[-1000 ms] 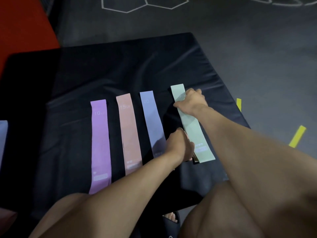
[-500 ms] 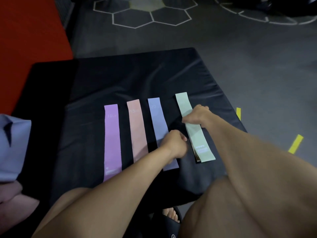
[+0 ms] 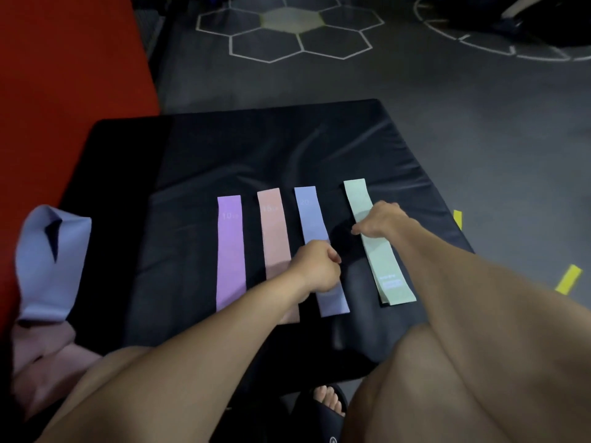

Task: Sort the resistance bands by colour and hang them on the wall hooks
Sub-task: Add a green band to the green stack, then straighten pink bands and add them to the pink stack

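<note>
Four resistance bands lie side by side on a black mat point(image 3: 198, 161): purple point(image 3: 230, 251), peach pink point(image 3: 273, 231), lavender blue point(image 3: 310, 212) and a mint green stack point(image 3: 388, 270). My left hand point(image 3: 316, 266) is a loose fist over the middle of the lavender blue band, and I see nothing held in it. My right hand point(image 3: 380, 220) sits across the middle of the mint green stack. Its thumb is at the left edge and its fingers curl over the right edge. No wall hooks are in view.
A red mat point(image 3: 64, 59) borders the left side. Bunched lavender cloth point(image 3: 52, 260) and pink cloth point(image 3: 41, 362) lie at the mat's left edge. Yellow tape strips point(image 3: 567, 279) and white hexagon lines point(image 3: 287, 30) mark the grey floor. My sandalled foot point(image 3: 329, 401) is below the mat.
My right hand has slid down the mint green stack from its far end to its middle. My left hand has moved left from the green stack's edge to over the lavender blue band.
</note>
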